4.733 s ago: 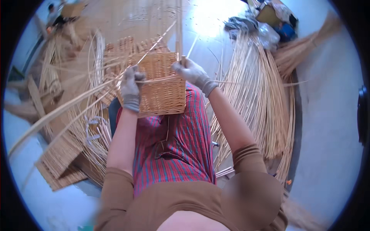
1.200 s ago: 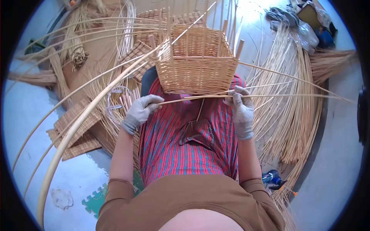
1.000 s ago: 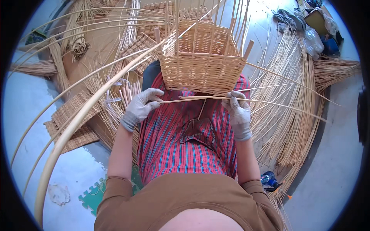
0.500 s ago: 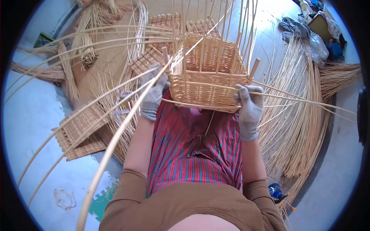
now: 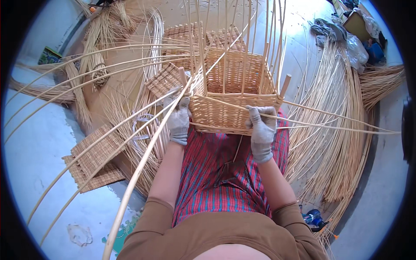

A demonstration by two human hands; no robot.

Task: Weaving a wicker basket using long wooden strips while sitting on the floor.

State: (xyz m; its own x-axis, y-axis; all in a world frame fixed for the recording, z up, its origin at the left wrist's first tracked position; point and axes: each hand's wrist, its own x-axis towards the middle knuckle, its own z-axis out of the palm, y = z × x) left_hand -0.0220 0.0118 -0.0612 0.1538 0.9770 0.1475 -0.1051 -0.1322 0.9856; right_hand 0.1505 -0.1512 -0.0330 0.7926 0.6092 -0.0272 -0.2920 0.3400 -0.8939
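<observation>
At the lower left of the frame two flat woven panels (image 5: pixel 93 160) lie on the pale floor (image 5: pixel 39 143), and long willow rods (image 5: pixel 86 151) sweep from there up toward the centre. The left hand (image 5: pixel 178 123), in a grey glove, is clenched around a few of these rods just at the near left corner of the basket. The half-woven rectangular wicker basket (image 5: pixel 232 102) rests on the person's lap, on a red striped cloth (image 5: pixel 221 173), in the upper centre of the frame — its upright stakes (image 5: pixel 242 39) stand free above the finished wall. The right hand (image 5: pixel 261 130), gloved too, presses on the near right corner; its grip is closed on a thin rod (image 5: pixel 329 125) that runs out to the right.

I think the bent rods could kink or snap at the corner if they are pulled too sharply, and the basket may slip from the lap because only the two hands steady it.

At the far right lies a big bundle of willow rods (image 5: pixel 342 130). In the upper right corner there are some bags and a box-like package (image 5: pixel 362 30) — brown, clear and blue; I cannot make out any label there.
</observation>
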